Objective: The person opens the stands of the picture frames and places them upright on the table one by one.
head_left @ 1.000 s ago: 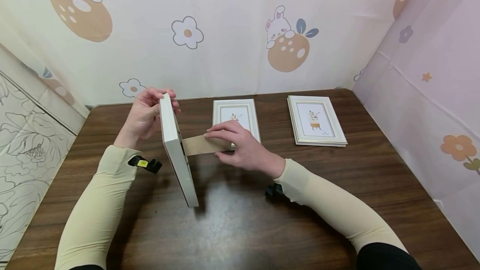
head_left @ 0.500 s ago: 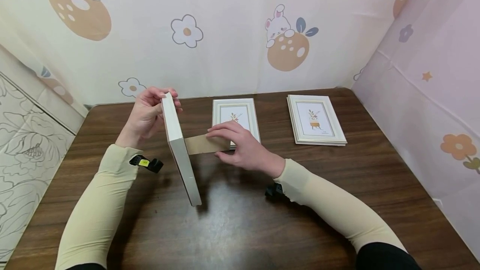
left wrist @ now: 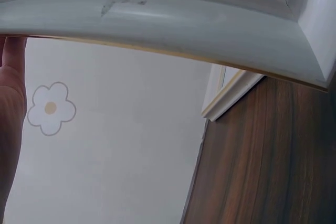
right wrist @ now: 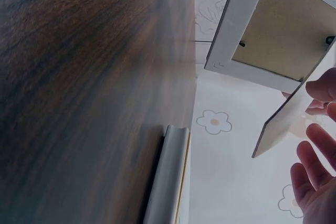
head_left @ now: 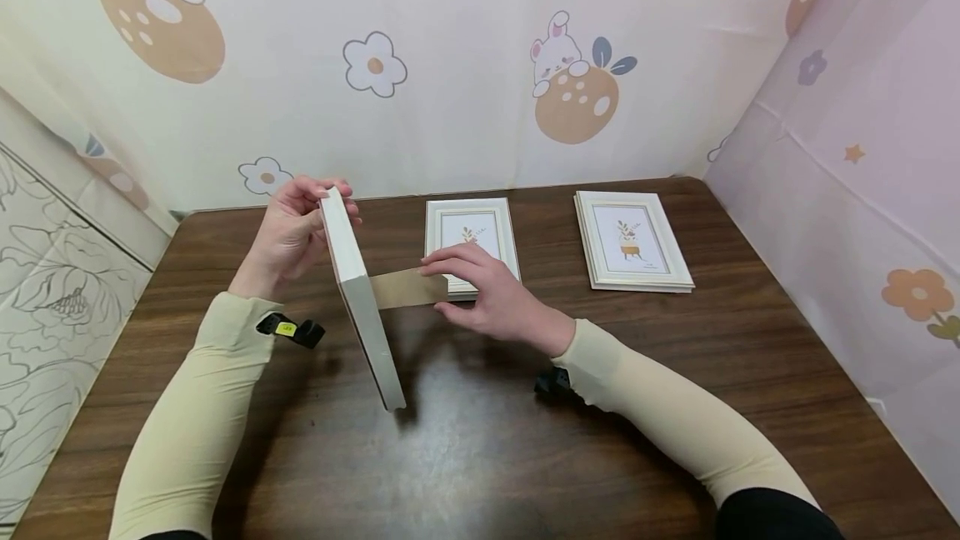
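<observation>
A white picture frame (head_left: 360,323) stands nearly edge-on, tilted, left of the middle in the head view. My left hand (head_left: 294,219) grips its far upper edge. In the right wrist view its brown back panel (right wrist: 286,30) shows small dark tabs. A tan easel stand (head_left: 397,288) sticks out from the back at an angle. My right hand (head_left: 483,290) holds the stand near its free end, with thumb and forefinger at its edges. Its other fingers (right wrist: 310,166) are loosely curled and apart from the stand in the right wrist view.
Another white frame (head_left: 435,232) with a plant print lies behind my right hand, partly covered by it. Farther right, a stack of white frames (head_left: 633,242) lies on the dark wood table (head_left: 480,457). A patterned curtain (head_left: 450,132) hangs along the table's back edge.
The held picture frame has turned slightly and shifted a little right. My right hand has moved slightly right along the stand, and less of the stand shows past the frame.
</observation>
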Demonstrator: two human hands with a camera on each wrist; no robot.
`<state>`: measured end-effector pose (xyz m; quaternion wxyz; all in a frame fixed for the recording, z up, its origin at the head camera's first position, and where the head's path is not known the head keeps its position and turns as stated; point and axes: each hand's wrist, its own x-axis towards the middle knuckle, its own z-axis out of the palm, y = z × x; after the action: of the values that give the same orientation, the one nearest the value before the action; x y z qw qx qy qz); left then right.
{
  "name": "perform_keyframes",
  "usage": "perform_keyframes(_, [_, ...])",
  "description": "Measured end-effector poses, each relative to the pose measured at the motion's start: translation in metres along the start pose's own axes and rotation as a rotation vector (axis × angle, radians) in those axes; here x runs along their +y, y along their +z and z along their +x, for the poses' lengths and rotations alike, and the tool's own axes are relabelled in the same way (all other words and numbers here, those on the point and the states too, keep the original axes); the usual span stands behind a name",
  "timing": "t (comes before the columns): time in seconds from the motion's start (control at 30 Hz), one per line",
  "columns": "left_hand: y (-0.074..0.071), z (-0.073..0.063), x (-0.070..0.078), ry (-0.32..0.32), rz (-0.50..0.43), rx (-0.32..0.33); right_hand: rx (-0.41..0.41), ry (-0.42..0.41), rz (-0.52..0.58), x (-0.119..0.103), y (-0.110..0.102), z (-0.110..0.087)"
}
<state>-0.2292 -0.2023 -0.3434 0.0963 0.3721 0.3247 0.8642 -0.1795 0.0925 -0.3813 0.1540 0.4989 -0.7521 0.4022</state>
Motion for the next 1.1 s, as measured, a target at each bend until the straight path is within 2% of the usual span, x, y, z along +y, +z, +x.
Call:
perform_keyframes(0.3, [0.0, -0.004, 0.007, 0.031, 0.014, 0.046, 0.005, 0.03, -0.004, 0.003, -0.006, -0.006])
perform_keyframes(0.67, [0.001, -0.017, 0.019, 0.077, 0.16, 0.136, 0.0, 0.069, -0.04, 0.004, -0.015, -0.018])
perform_keyframes(0.83, [0.001, -0.024, 0.024, 0.119, 0.171, 0.166, -0.006, 0.1, -0.055, 0.006, -0.02, -0.026])
perform_keyframes(0.93, [0.0, -0.028, 0.027, 0.145, 0.186, 0.202, -0.016, 0.119, -0.058, 0.006, -0.022, -0.029])
perform_keyframes(1.1, [-0.001, -0.033, 0.032, 0.156, 0.242, 0.296, -0.014, 0.143, -0.063, 0.007, -0.026, -0.034])
